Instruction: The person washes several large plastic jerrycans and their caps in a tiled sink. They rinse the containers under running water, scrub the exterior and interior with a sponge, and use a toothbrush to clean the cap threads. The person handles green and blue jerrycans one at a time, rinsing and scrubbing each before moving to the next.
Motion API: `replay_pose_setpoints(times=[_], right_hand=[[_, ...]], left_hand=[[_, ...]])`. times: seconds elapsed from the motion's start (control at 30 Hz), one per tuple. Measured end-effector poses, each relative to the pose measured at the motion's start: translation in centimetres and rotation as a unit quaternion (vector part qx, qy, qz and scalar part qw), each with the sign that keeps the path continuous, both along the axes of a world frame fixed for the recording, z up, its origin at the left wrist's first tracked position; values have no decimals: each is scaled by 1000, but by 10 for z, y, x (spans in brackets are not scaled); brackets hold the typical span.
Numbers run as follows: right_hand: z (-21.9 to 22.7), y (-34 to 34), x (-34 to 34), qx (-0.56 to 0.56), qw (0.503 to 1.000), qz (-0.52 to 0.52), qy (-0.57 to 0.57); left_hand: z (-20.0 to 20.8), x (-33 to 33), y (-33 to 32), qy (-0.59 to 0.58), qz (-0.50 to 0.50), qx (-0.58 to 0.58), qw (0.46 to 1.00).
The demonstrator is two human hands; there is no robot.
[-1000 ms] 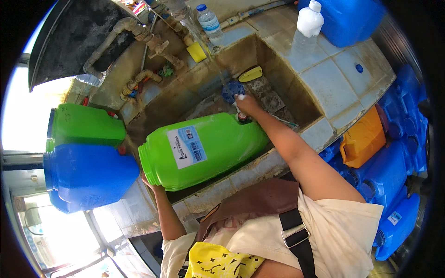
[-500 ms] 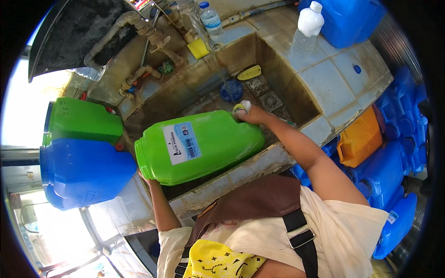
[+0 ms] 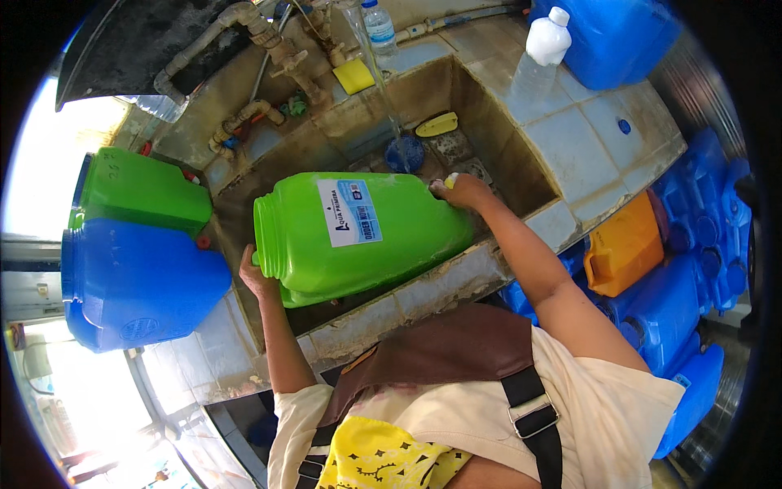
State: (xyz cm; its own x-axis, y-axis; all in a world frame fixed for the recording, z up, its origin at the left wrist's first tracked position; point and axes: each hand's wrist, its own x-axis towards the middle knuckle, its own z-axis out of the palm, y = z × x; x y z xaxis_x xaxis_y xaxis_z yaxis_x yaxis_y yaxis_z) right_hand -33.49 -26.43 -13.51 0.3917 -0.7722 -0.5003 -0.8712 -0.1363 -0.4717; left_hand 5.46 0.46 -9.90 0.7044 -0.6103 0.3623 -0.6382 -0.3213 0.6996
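A bright green water jug (image 3: 407,224) lies on its side across the sink, its open threaded mouth facing left and a white and blue label on its upper side. My left hand (image 3: 257,275) grips it at the mouth rim, some fingers hidden behind the neck. At the jug's base my right hand (image 3: 466,193) is closed on a small yellow-and-white piece that looks like a sponge, against the green plastic. Beyond the jug, a stream of water falls beside a round blue scoop or cup (image 3: 405,154) on the sink floor. A yellow brush (image 3: 437,125) lies near it.
The tiled sink (image 3: 521,151) has a raised front edge. To the left stand a blue jug (image 3: 147,281) and another green jug (image 3: 151,191). Pipes (image 3: 285,69) and a yellow sponge (image 3: 353,77) are at the back. Right: a white-topped bottle (image 3: 544,45), an orange container (image 3: 626,244), several blue jugs.
The green jug has rolled and shifted right, its label moving up and right. My left hand has come up from beneath the neck. My right hand has slid slightly right along the base.
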Motion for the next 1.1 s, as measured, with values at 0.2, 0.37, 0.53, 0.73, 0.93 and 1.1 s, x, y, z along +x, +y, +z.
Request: replay_pose_setpoints(times=[0.2, 0.37, 0.53, 0.73, 0.93, 1.1], right_hand=[[26, 16, 37, 9, 991, -34, -130], [78, 72, 112, -255, 893, -15, -370], [88, 45, 124, -181, 881, -10, -436], [46, -41, 99, -210, 886, 55, -411], [55, 16, 85, -405, 790, -155, -434], [41, 67, 105, -378, 787, -228, -431]], left_hand=[[-8, 4, 6, -66, 28, -36, 997], [7, -6, -16, 84, -24, 24, 996], [49, -51, -45, -150, 31, 36, 988], [71, -80, -100, -193, 31, 144, 970], [99, -110, -170, -137, 16, 272, 952], [105, -152, -220, -147, -130, 284, 939]])
